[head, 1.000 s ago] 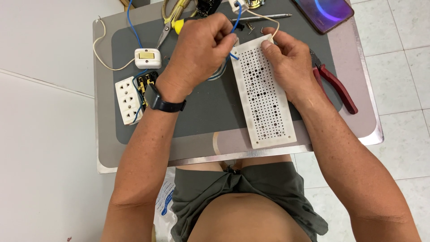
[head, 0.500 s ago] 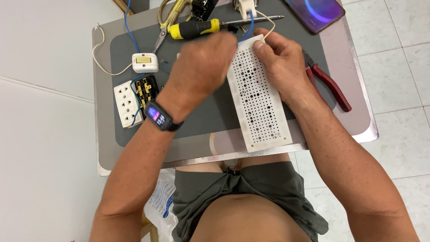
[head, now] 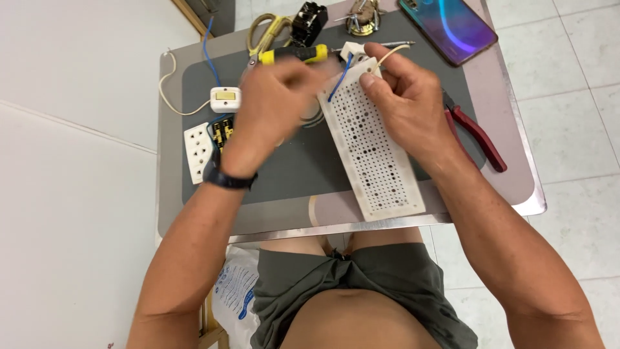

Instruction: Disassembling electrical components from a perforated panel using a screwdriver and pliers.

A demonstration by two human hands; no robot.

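On grey mat (head: pixel 290 168): right hand (head: pixel 410 103) pinches board (head: pixel 374 148) top, blue wire (head: pixel 339 81) threaded, not fixed. Left hand (head: pixel 278 106) blurred, grip unclear, near screwdriver (head: pixel 294 55). Socket (head: pixel 197 152) unmounted.

Perforated board (head: pixel 374 152) lies on mat (head: pixel 290 168), pliers (head: pixel 475 132) right, socket (head: pixel 197 152) left.
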